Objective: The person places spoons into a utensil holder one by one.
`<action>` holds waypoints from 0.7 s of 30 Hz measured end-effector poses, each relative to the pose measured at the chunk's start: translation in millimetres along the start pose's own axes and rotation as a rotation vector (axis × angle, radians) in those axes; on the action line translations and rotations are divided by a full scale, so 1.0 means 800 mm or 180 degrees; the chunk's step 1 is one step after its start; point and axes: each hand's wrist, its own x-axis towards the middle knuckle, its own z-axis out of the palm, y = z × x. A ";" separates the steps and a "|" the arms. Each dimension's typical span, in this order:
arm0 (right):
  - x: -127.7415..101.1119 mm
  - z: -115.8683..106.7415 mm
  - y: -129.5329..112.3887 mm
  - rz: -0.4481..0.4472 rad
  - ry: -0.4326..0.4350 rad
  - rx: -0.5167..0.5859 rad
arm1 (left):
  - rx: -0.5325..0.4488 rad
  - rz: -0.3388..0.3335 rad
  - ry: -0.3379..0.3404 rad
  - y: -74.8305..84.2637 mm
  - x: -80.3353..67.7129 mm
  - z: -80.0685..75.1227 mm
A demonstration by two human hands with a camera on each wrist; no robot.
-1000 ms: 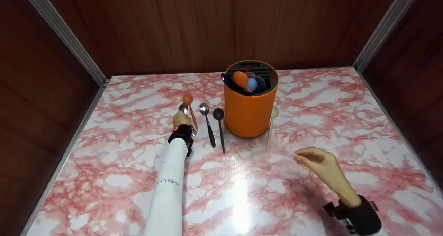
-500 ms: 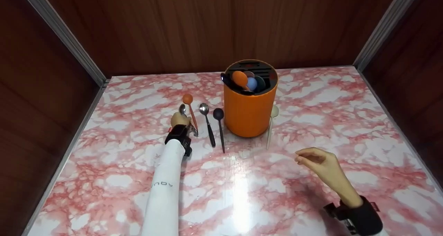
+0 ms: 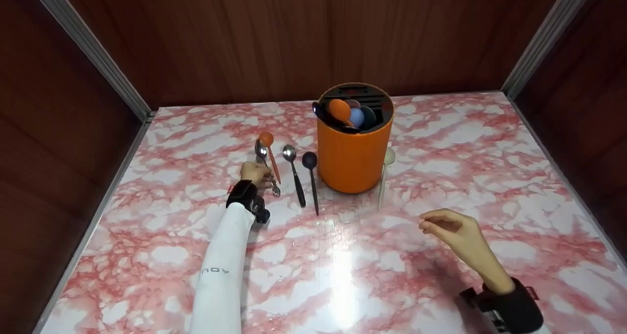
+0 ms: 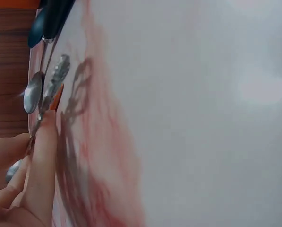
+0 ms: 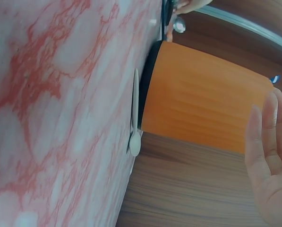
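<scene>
My left hand (image 3: 258, 173) pinches a silver spoon (image 3: 262, 151) by its handle, just left of an orange spoon (image 3: 267, 139) lying on the marble table (image 3: 343, 275). In the left wrist view my fingers (image 4: 41, 156) close on the handle, and its ornate end (image 4: 58, 71) sticks out past them. My right hand (image 3: 448, 227) hovers over the table at the front right, fingers relaxed, holding nothing. An orange holder (image 3: 353, 153) with several spoons in it stands at the centre back.
A silver spoon with a black handle (image 3: 294, 175) and a black spoon (image 3: 311, 177) lie between my left hand and the holder. A cream spoon (image 3: 383, 177) lies right of the holder, also seen as the cream spoon (image 5: 135, 113). Wooden walls enclose the table.
My left arm has drawn back and to the left with the silver spoon, whose bowl and handle end now show more. The right hand has barely moved.
</scene>
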 end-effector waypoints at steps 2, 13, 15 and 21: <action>0.000 0.000 0.000 0.0005 -0.0003 0.0003 | -0.0161 0.0096 -0.0028 -0.012 0.014 0.001; 0.000 -0.001 0.005 0.0062 -0.0029 0.0019 | -0.0236 0.0506 0.0347 0.061 -0.086 0.018; 0.000 0.000 0.006 0.0054 -0.0031 0.0011 | -0.0253 0.0487 0.0330 0.090 -0.126 0.024; -0.001 0.001 0.007 0.0046 -0.0041 -0.0011 | -0.0519 0.0572 0.0135 0.120 -0.169 0.028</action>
